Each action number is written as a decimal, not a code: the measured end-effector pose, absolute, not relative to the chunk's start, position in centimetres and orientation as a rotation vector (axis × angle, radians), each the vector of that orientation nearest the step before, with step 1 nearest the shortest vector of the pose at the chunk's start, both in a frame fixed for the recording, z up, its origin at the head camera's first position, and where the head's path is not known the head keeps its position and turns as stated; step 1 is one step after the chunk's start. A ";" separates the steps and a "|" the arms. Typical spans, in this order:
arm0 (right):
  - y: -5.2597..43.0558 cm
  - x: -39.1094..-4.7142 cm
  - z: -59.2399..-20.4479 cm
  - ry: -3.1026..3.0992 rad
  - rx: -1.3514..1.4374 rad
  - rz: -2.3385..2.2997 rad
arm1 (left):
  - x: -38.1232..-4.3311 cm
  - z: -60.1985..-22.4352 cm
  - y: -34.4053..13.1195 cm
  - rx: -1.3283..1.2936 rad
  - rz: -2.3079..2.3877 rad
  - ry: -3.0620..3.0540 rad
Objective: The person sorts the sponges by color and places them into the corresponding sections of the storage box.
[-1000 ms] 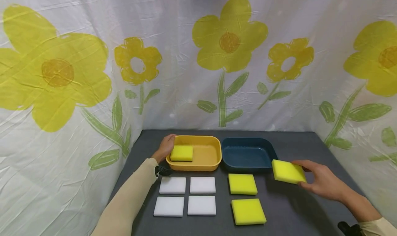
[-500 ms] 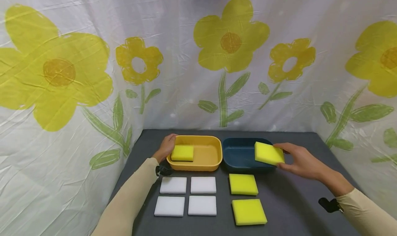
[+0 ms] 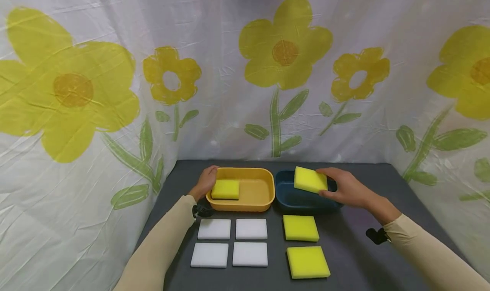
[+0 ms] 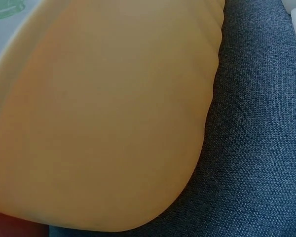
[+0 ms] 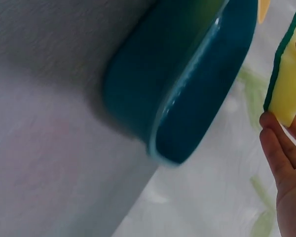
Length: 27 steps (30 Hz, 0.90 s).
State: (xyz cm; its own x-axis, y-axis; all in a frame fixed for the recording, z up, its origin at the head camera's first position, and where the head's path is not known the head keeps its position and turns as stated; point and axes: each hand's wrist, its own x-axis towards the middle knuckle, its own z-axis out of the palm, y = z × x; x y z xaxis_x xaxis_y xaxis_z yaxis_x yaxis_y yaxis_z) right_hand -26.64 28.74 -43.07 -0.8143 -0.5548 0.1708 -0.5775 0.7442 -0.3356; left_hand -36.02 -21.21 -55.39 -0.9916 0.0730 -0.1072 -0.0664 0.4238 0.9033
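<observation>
My right hand [image 3: 346, 188] grips a yellow sponge [image 3: 309, 179] by its right end, held over the dark blue tray [image 3: 306, 206]. In the right wrist view this sponge [image 5: 291, 74] shows a dark green scouring layer on one face, and the blue tray [image 5: 138, 84] lies below it. My left hand [image 3: 207, 180] holds the left rim of the yellow tray [image 3: 239, 206]. Another yellow sponge [image 3: 225, 189] lies inside that tray at its left end. Seen from the left wrist, the yellow tray's wall [image 4: 118, 118] fills most of the view.
Several white sponge blocks [image 3: 250, 254] lie in two rows before the yellow tray. Two yellow sponges [image 3: 308, 262] lie before the blue tray. The dark grey table [image 3: 275, 278] ends at a flower-printed curtain [image 3: 226, 125] behind and at both sides.
My right hand has carried its sponge left and away from me, from beside the blue tray's right end to over the tray. The left hand stays at the yellow tray's rim.
</observation>
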 end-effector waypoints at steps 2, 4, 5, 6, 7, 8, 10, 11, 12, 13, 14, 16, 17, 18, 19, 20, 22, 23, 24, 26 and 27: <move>27.9 -27.1 -43.5 -2.883 0.937 0.586 | -36.0 -55.4 -21.2 -0.003 1.617 2.543; 27.0 -27.5 -43.8 -2.886 0.949 0.592 | -35.9 -55.3 -21.1 -0.011 1.613 2.545; 26.6 -27.7 -44.0 -2.884 0.959 0.593 | -35.9 -55.3 -21.1 -0.016 1.611 2.548; 26.1 -27.9 -44.2 -2.885 0.963 0.588 | -35.9 -55.3 -21.1 -0.019 1.609 2.550; 25.5 -28.1 -44.3 -2.882 0.970 0.586 | -35.9 -55.3 -21.1 -0.020 1.609 2.552; 25.0 -28.2 -44.4 -2.880 0.975 0.583 | -35.9 -55.3 -21.2 -0.020 1.613 2.548; 24.0 -28.6 -44.6 -2.874 0.989 0.579 | -35.8 -55.2 -21.2 -0.015 1.615 2.549; 23.5 -28.8 -44.6 -2.875 0.994 0.576 | -35.8 -55.1 -21.2 -0.012 1.616 2.548; 22.9 -29.0 -44.7 -2.878 0.999 0.579 | -35.7 -55.1 -21.2 -0.009 1.616 2.547; 22.5 -29.1 -44.7 -2.878 1.008 0.583 | -35.7 -55.1 -21.2 -0.006 1.615 2.548; 22.1 -29.3 -44.7 -2.884 1.014 0.586 | -35.7 -55.0 -21.1 -0.008 1.614 2.550; 21.2 -29.5 -44.9 -2.893 1.025 0.594 | -35.7 -55.0 -21.1 -0.016 1.612 2.550; 20.8 -29.6 -45.0 -2.900 1.027 0.599 | -35.8 -55.0 -21.1 -0.019 1.611 2.549; 20.4 -29.8 -45.1 -2.904 1.032 0.603 | -35.8 -55.0 -21.1 -0.021 1.612 2.547; 20.0 -30.0 -45.3 -2.906 1.039 0.605 | -35.8 -54.9 -21.1 -0.021 1.614 2.548; 19.5 -30.1 -45.5 -2.909 1.044 0.607 | -35.8 -54.9 -21.2 -0.021 1.615 2.549; 18.7 -30.4 -45.9 -2.911 1.059 0.612 | -35.8 -54.9 -21.2 -0.018 1.622 2.549; 18.3 -30.5 -46.1 -2.914 1.066 0.615 | -35.8 -54.9 -21.2 -0.020 1.627 2.547; 17.9 -30.6 -46.3 -2.916 1.073 0.616 | -35.8 -55.0 -21.2 -0.021 1.628 2.547; 17.2 -30.6 -46.5 -2.924 1.082 0.619 | -35.9 -55.1 -21.2 -0.023 1.631 2.548; 16.9 -30.7 -46.7 -2.925 1.090 0.617 | -35.8 -55.2 -21.1 -0.021 1.632 2.548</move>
State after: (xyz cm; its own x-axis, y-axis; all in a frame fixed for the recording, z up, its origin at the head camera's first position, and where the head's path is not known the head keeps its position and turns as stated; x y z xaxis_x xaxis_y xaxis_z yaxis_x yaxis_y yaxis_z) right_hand -30.72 16.91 -46.68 -0.7647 -0.6372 0.0960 -0.6218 0.6903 -0.3699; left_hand -35.85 -21.15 -55.15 -0.9932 0.0503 -0.1048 -0.0742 0.4204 0.9043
